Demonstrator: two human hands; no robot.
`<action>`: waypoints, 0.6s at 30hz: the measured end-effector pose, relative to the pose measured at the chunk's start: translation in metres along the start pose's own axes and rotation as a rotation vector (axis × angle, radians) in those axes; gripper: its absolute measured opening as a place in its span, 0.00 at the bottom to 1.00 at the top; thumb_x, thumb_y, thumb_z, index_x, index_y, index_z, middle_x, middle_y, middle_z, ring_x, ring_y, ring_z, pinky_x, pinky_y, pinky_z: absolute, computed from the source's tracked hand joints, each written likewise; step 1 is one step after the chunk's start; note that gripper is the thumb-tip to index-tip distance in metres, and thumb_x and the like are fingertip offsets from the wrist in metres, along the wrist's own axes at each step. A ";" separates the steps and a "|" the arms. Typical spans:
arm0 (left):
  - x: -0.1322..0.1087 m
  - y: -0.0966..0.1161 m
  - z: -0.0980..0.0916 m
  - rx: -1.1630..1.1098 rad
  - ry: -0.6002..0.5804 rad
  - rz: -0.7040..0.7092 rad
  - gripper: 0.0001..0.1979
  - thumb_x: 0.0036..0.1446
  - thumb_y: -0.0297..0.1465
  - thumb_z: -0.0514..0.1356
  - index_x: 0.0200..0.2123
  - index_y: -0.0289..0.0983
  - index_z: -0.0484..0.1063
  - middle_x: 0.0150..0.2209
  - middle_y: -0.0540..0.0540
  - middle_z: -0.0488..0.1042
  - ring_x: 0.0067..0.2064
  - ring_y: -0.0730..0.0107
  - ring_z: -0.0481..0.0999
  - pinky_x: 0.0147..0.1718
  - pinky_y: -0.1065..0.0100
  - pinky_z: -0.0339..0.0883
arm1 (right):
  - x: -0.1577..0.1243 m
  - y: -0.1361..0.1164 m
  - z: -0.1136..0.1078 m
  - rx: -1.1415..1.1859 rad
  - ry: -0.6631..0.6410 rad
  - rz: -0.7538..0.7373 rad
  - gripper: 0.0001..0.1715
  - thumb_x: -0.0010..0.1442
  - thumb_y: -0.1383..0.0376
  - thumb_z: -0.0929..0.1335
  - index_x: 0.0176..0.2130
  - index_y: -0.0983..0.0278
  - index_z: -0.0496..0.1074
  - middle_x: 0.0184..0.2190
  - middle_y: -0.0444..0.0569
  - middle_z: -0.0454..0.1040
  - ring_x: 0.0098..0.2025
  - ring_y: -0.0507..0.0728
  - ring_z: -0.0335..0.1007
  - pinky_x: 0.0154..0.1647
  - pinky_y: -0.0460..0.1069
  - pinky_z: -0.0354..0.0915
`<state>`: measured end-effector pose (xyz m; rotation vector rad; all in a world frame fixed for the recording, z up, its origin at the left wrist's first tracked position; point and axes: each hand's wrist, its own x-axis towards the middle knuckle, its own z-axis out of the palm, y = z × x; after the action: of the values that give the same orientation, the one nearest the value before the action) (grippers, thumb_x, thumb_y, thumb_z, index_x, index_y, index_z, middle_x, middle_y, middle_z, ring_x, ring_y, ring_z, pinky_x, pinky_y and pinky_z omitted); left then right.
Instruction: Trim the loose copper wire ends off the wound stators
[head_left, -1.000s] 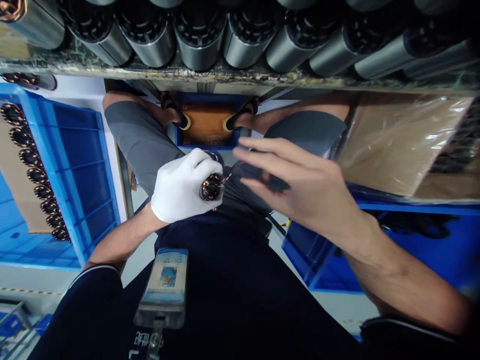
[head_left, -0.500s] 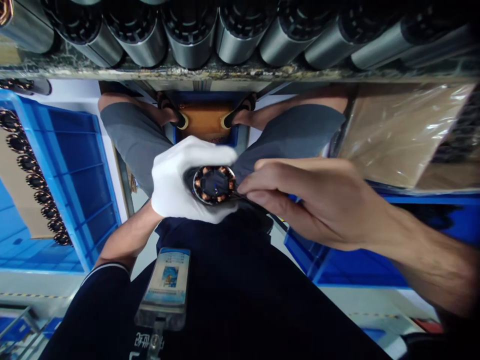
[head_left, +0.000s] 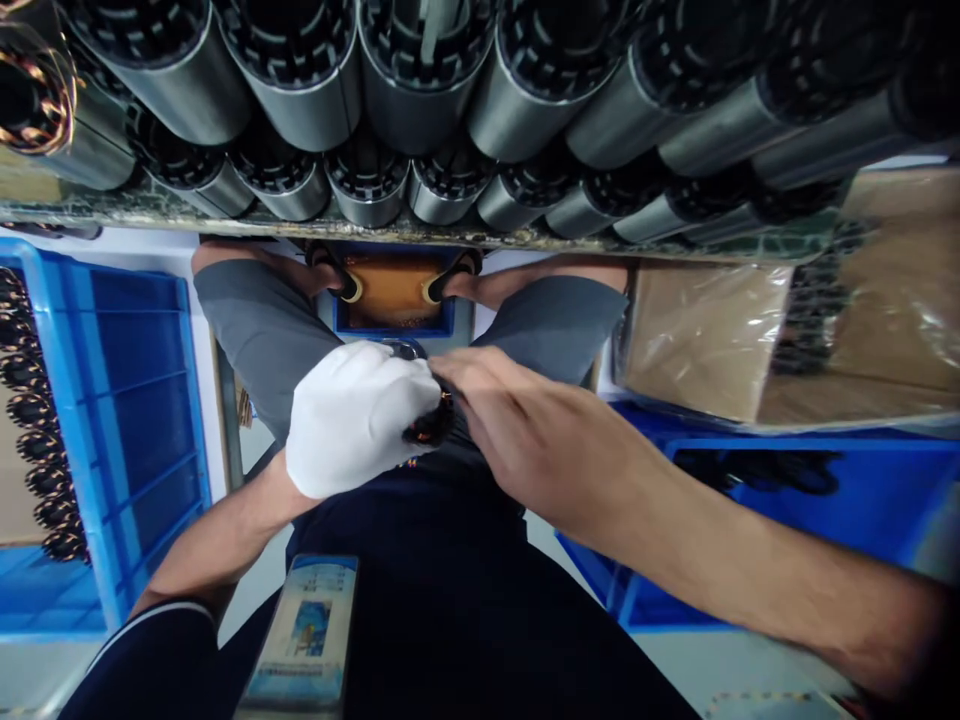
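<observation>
Below the bench's [head_left: 225, 215] near edge, over the lap, the gloved left hand [head_left: 352, 420] is wrapping its grip tightly around a stator [head_left: 431, 430], with only the copper-wound end showing past the glove. The bare right hand [head_left: 540, 440] is pressing its fingertips [head_left: 469, 385] against that end, fingers drawn close together, though whether its grip is nipping anything cannot be told. Cylinders [head_left: 397, 90] are lying in rows on the bench, and a crate [head_left: 142, 380] is standing off its left end.
</observation>
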<state>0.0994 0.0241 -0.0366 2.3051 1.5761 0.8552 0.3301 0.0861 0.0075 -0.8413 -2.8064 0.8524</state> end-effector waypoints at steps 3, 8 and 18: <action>0.000 0.001 -0.003 0.005 -0.004 0.063 0.02 0.65 0.33 0.69 0.41 0.44 0.80 0.38 0.47 0.85 0.35 0.57 0.81 0.37 0.56 0.72 | 0.003 0.007 0.006 0.036 -0.104 0.037 0.13 0.76 0.76 0.63 0.55 0.62 0.67 0.39 0.48 0.80 0.35 0.59 0.78 0.31 0.55 0.65; -0.001 0.007 -0.008 -0.011 0.027 0.042 0.02 0.68 0.34 0.69 0.43 0.44 0.80 0.40 0.47 0.86 0.37 0.57 0.82 0.36 0.57 0.71 | 0.006 0.008 -0.011 0.091 -0.144 0.044 0.06 0.81 0.68 0.64 0.46 0.59 0.66 0.38 0.45 0.74 0.35 0.56 0.74 0.32 0.53 0.60; -0.005 0.008 -0.003 0.001 -0.027 -0.006 0.09 0.68 0.43 0.69 0.41 0.45 0.80 0.33 0.46 0.81 0.32 0.56 0.79 0.32 0.55 0.69 | 0.003 0.004 0.005 -0.089 -0.109 0.086 0.10 0.71 0.74 0.64 0.47 0.60 0.69 0.37 0.47 0.77 0.27 0.55 0.68 0.23 0.53 0.42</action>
<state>0.1027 0.0159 -0.0321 2.3011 1.5720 0.8182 0.3286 0.0880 0.0008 -0.9635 -2.9411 0.8146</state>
